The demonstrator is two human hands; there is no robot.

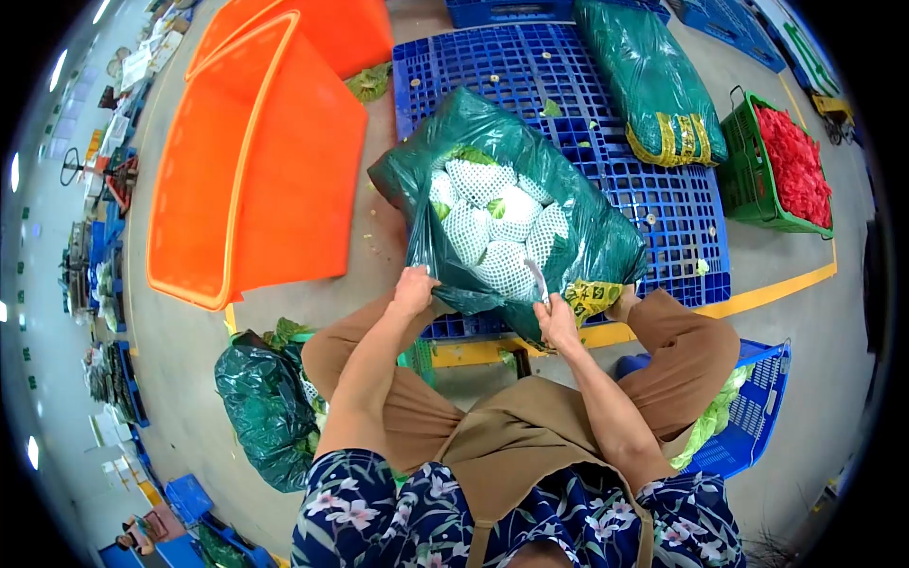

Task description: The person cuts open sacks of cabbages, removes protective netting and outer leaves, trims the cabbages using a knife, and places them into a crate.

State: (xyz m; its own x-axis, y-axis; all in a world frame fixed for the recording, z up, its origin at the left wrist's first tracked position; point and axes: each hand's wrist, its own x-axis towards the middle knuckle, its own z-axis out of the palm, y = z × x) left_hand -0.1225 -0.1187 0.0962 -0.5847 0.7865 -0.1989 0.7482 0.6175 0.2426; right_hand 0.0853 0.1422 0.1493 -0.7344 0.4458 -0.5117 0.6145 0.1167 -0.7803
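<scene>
A dark green plastic bag (592, 222) lies torn open across the blue pallet (530, 71) in front of my knees. Through its wide opening show several leafy vegetable heads (505, 269) in white foam nets, with bits of green leaf between them. My left hand (414, 290) is closed on the bag's near left edge and holds the film taut. In my right hand (559, 320) is a knife (538, 280), its curved pale blade pointing up over the near side of the opening. Yellow printed tape (594, 296) runs along the bag beside that hand.
Orange bins (298, 180) stand at the left. A second green bag (649, 80) lies on the pallet's far right, beside a green crate (753, 180) of red material (793, 166). Another green bag (260, 407) and a blue basket (757, 417) with leaves flank my legs.
</scene>
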